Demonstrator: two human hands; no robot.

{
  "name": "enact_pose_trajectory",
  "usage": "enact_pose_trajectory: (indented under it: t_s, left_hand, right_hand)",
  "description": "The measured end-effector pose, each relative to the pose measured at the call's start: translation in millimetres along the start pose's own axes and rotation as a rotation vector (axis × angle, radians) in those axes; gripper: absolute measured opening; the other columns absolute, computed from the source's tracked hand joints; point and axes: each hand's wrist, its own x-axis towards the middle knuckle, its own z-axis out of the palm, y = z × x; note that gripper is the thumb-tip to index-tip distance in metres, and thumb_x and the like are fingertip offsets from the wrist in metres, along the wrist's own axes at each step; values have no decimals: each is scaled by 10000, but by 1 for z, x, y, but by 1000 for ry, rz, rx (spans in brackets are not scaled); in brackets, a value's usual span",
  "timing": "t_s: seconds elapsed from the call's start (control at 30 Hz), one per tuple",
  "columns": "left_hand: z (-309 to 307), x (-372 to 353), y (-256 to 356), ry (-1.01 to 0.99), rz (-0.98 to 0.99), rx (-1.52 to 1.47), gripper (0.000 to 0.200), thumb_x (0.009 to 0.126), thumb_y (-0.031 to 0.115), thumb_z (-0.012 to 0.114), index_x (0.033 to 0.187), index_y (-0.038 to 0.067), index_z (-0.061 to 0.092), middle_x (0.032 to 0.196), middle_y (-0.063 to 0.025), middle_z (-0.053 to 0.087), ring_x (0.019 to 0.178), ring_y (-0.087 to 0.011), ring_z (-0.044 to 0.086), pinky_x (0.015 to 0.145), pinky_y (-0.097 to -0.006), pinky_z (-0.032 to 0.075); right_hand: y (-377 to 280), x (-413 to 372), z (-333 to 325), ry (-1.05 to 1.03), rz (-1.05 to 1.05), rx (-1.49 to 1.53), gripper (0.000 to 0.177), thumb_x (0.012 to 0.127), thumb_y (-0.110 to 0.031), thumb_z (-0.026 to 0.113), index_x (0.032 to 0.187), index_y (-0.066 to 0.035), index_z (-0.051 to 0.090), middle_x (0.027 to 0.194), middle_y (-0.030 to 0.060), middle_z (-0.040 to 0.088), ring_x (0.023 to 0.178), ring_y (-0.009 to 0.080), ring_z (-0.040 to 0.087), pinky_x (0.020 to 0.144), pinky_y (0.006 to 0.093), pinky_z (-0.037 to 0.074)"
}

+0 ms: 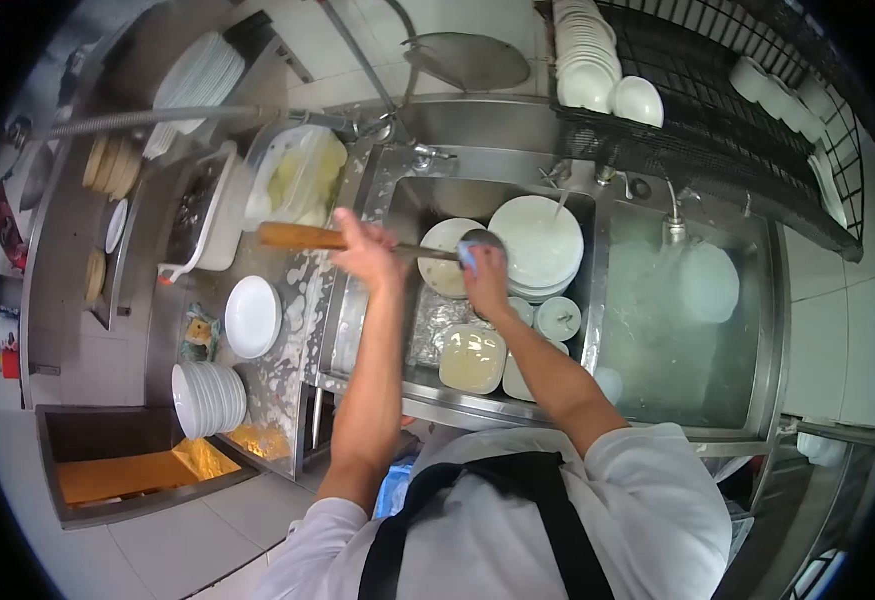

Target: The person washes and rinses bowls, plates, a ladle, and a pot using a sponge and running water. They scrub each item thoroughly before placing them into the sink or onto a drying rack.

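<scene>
A ladle with a wooden handle and a metal shaft lies level over the left sink. My left hand grips it where the wood meets the metal. At the other end, my right hand presses a blue-and-white sponge against the ladle's dark round head, which the hand partly covers. Below the ladle, a white bowl sits in the left sink. Beside it rises a stack of white plates. Nearer my body are a square dish holding cloudy liquid and several small cups.
Water runs from a tap into the filled right sink, where a white plate lies. On the left counter are an oval plate, stacked plates and a plastic tub. A black rack overhangs the right sink.
</scene>
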Motion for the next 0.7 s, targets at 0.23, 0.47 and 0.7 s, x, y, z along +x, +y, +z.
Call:
enact_pose_trajectory:
  t_s: [0.23, 0.47, 0.7]
  left_hand:
    - [-9, 27, 64, -116, 122, -60, 389, 902, 289, 584, 628, 91, 392, 467, 12, 354, 378, -89, 321, 363, -262, 269]
    - [-98, 102, 182, 129, 619, 134, 369, 921, 253, 561, 632, 87, 401, 470, 29, 346, 389, -66, 306, 370, -239, 256]
    - [-167, 201, 171, 389, 458, 257, 352, 907, 257, 587, 660, 82, 407, 474, 18, 364, 377, -76, 330, 342, -250, 257]
  right_hand:
    - [17, 22, 86, -182, -391, 65, 373, 797, -167, 612, 1154, -79, 553, 1175, 189, 466, 1053, 388, 455, 900, 460, 377]
    - [-235, 43, 129, -674, -409, 108, 444, 812, -173, 565, 1244, -99, 499, 1286, 191, 384, 1097, 414, 407, 925, 496, 350]
    - [-244, 44, 212, -980, -559, 19, 450, 851, -144, 501, 1297, -101, 458, 1318, 195, 369, 1117, 413, 400, 955, 502, 327]
